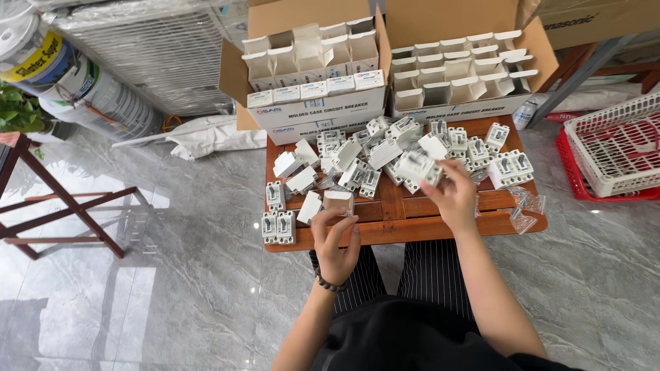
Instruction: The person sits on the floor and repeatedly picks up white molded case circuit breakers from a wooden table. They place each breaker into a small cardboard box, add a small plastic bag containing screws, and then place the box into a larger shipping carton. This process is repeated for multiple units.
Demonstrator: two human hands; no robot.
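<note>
My left hand grips a small white cardboard box above the near edge of a low wooden table. My right hand is raised over the table's middle and holds a white circuit breaker by its side. Under and around both hands lies a heap of several loose white circuit breakers and small white boxes. A pair of breakers sits at the table's near left corner.
Two open brown cartons full of small white boxes stand behind the table. Clear plastic bags lie at the table's right end. White and red baskets stand at right, a dark wooden frame at left.
</note>
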